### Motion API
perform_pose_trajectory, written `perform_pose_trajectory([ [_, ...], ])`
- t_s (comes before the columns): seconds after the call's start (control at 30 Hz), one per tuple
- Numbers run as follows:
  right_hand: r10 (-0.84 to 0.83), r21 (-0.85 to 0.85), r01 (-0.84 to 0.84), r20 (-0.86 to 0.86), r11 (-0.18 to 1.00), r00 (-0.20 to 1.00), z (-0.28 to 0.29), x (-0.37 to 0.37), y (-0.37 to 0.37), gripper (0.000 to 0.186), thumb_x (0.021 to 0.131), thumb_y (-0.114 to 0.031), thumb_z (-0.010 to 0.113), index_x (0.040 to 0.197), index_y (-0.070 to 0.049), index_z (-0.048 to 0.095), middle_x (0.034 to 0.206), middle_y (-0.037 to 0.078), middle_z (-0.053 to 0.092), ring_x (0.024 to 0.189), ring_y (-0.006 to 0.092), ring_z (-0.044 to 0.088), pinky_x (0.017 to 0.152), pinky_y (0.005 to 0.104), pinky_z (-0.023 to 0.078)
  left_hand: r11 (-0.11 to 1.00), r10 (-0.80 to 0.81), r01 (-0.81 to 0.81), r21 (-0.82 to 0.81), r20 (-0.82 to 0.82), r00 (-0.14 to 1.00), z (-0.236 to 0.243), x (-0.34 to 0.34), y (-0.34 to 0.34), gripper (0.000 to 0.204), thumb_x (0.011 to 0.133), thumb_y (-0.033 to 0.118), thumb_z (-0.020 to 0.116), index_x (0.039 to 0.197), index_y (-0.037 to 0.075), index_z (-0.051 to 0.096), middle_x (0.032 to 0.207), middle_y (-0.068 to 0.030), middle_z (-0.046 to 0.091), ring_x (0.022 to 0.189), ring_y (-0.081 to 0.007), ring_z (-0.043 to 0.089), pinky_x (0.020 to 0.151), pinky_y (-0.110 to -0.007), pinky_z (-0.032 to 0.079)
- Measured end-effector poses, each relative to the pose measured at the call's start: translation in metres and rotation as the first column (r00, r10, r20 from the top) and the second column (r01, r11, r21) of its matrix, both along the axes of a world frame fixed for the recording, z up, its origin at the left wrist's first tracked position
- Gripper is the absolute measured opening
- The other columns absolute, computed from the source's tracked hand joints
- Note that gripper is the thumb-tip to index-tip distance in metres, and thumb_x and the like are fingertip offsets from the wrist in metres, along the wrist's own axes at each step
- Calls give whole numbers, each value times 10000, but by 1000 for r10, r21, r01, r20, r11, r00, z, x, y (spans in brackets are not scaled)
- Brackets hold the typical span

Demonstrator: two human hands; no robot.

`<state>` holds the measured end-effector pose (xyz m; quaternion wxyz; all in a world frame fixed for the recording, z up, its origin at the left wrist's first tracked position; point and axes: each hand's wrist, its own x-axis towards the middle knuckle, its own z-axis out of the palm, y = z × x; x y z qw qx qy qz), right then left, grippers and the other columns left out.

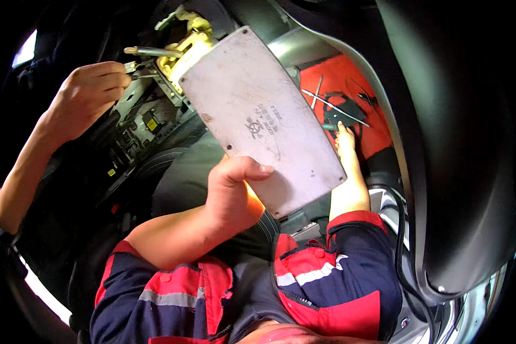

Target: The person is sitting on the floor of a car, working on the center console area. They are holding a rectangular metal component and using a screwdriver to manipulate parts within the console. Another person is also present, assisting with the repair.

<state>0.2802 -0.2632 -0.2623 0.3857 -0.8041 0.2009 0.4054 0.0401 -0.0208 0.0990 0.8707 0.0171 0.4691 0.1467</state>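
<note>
The left hand (pixel 232 192) gripped a grey metal plate (pixel 258 117) that hid the wiring behind; the right hand (pixel 345 137), grip unclear, reached tools (pixel 332 106) on the red mat (pixel 350 86)

Grey metal plate (pixel 258 114), rounded corners, held up mid-frame: dark stamped marking near its centre, a small emblem with a few short lines of characters beside it, slanted along the plate. Small yellow square label (pixel 152 125) on the dark module left of the plate. Another tiny yellow sticker (pixel 111 172) lower left on the same assembly. No packages, signs or screens.
</note>
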Motion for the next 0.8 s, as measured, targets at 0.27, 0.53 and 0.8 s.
perform_pose_trajectory([
  [0.27, 92, 43, -88, -110, 995, 990, 19, -3, -6, 228, 841, -338, 666, 847, -136, 560, 641, -23, 436, 453, 88, 375, 400, 257, 306, 991, 25, -26, 130, 8, 1000, -34, -8, 3, 425, 663, 104, 533, 1076, 7, 556, 1009, -125, 611, 880, -306, 622, 817, -465, 517],
  [0.53, 668, -305, -595, 297, 744, 683, 53, -3, -35, 317, 880, -303, 597, 744, -18, 576, 647, 85, 553, 595, 191, 540, 577, 374, 434, 970, 113, -150, 193, 190, 975, -43, -24, 0, 481, 665, 91, 528, 1138, 4, 545, 1110, -114, 607, 1070, -307, 582, 987, -461, 444],
  [0.8, 703, -259, -655, 319, 710, 636, 82, 14, -17, 339, 898, -377, 594, 853, -40, 592, 731, 129, 614, 656, 273, 588, 609, 359, 459, 945, 107, -172, 278, 234, 966, -58, -27, 10, 526, 660, 77, 510, 1180, -3, 523, 1154, -117, 595, 1127, -330, 564, 1002, -504, 439],
])
